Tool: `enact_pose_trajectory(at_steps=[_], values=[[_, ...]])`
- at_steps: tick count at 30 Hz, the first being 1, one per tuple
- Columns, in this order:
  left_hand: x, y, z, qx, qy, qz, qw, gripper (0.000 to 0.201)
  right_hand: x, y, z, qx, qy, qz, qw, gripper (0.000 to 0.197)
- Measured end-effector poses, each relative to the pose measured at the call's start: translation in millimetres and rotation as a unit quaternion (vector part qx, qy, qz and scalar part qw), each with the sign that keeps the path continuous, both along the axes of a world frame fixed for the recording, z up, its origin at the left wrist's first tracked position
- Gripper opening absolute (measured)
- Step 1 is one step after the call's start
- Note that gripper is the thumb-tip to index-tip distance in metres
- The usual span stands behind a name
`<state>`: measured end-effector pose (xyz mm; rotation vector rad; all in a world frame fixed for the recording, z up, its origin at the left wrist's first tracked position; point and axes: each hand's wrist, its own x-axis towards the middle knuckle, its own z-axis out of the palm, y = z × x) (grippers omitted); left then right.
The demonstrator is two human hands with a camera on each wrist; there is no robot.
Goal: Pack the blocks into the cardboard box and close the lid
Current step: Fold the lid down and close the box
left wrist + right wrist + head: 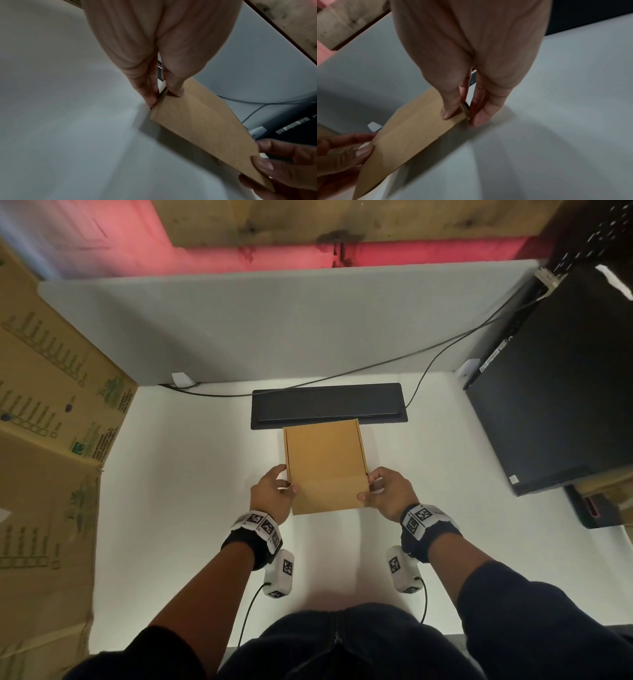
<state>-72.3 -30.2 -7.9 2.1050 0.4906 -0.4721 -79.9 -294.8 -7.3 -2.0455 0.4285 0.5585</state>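
A flat brown cardboard box (325,453) lies on the white table with its lid down over the top. No blocks are visible; the inside is hidden. The lid's front flap (330,494) slopes toward me over the near edge. My left hand (287,481) pinches the near left corner, thumb on the flap and fingers against the side wall. In the left wrist view that hand (163,97) clamps the corner of the box (197,115). My right hand (367,487) pinches the near right corner the same way, and its wrist view shows the hand (464,116) on the box (412,135).
A black flat panel (329,405) lies just behind the box, touching its far edge. A black computer case (555,392) stands at the right, with cables (376,366) running along the grey back partition. Large cardboard sheets (51,440) line the left side.
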Motion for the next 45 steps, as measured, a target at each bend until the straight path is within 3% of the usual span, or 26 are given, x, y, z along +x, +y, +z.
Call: enact_pose_trajectory(at_steps=[4,10,18,28,33,37,45], values=[[11.5,-5.3,-0.5,-0.004,-0.008,-0.015,1.000,0.060,9.3,1.4,-8.0,0.020,0.017,-0.012,1.000,0.031],[23.5,-8.8,-0.4,-0.075,0.032,0.025,0.996,0.052,15.5,3.5,-3.2,0.170,0.034,-0.101,0.980,0.031],[31.0,-5.5,-17.8,-0.138,0.065,0.069,0.986,0.065,19.4,-2.8,-10.8,0.225,0.074,-0.155,0.959,0.035],[23.4,-3.4,-16.4,-0.109,0.028,0.035,0.993,0.056,13.0,-7.3,-1.2,0.156,0.020,-0.103,0.982,0.023],[26.9,-5.2,-7.8,-0.068,-0.016,-0.015,0.997,0.066,23.2,-11.7,-3.0,0.097,0.008,-0.056,0.994,0.023],[34.7,-3.8,-6.4,-0.064,-0.004,-0.016,0.998,0.069,29.4,-9.4,2.7,0.116,0.036,-0.054,0.991,0.032],[31.6,-4.5,-7.3,-0.031,0.006,-0.020,0.999,0.067,24.6,-11.0,-1.9,0.127,0.042,-0.078,0.988,0.021]])
